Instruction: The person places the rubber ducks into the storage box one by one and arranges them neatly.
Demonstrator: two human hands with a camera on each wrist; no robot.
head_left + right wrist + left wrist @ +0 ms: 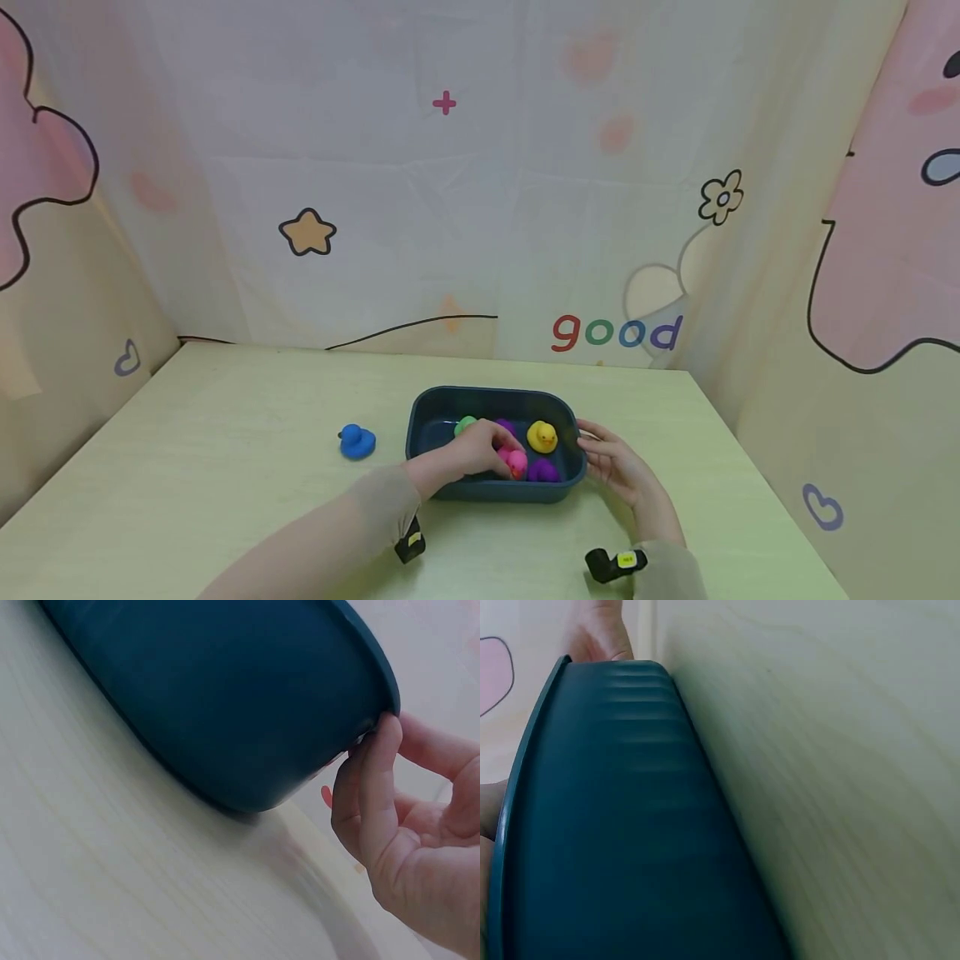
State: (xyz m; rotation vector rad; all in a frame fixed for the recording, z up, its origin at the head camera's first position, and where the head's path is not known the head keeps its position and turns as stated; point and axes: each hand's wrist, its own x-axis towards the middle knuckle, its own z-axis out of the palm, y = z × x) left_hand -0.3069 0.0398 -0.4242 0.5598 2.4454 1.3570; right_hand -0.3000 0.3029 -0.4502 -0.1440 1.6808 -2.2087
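A dark blue-green plastic tub point(495, 493) stands on the table. Inside it my left hand point(480, 450) pinches a pink rubber duck point(516, 463) between thumb and fingers. Just beside that duck lies a purple duck point(543, 471); a yellow duck point(542, 437), a green duck point(465, 424) and another purple duck point(506, 426) sit farther back. My right hand point(618, 467) is at the tub's right end. In the right wrist view its fingertips point(386, 731) touch the rim from outside. The left wrist view shows mostly the tub's outer wall point(622, 825).
A blue rubber duck point(357, 442) sits on the table point(225, 467), left of the tub. A printed curtain point(450, 208) hangs behind the table and along both sides. Small black cameras are strapped at both wrists.
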